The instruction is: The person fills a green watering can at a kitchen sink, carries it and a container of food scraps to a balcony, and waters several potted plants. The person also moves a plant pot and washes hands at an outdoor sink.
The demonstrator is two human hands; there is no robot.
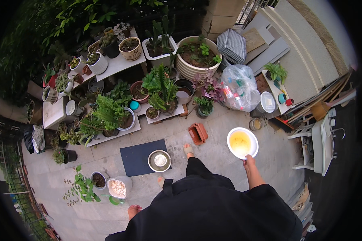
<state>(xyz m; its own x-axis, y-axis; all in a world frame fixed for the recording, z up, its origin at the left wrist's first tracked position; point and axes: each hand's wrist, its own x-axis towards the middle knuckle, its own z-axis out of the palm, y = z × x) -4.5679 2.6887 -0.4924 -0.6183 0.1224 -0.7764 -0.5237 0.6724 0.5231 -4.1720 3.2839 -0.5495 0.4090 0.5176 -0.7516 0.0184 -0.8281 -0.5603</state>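
My right hand (pixel 249 162) grips the near rim of a white plastic basin (pixel 231 141), held out to the right above the paving. Yellowish liquid (pixel 240 142) with small dark specks lies in the basin. My left hand (pixel 134 210) hangs low beside my dark clothing, its fingers loosely apart with nothing seen in them. Nearest to that hand stands a white tub (pixel 126 185) of pale, lumpy material, with a green translucent scoop-like thing (pixel 115 200) beside it. A metal bowl (pixel 152 153) holding a round white thing sits on a dark mat (pixel 134 155).
Potted plants crowd shelves (pixel 122 66) at the far left. A terracotta planter (pixel 198 133) lies ahead of my foot. A bag of bottles (pixel 240 87), a lidded bucket (pixel 268 102) and a small jar (pixel 255 124) stand at right, near a white sink (pixel 321 142). An animal (pixel 301 197) lies lower right.
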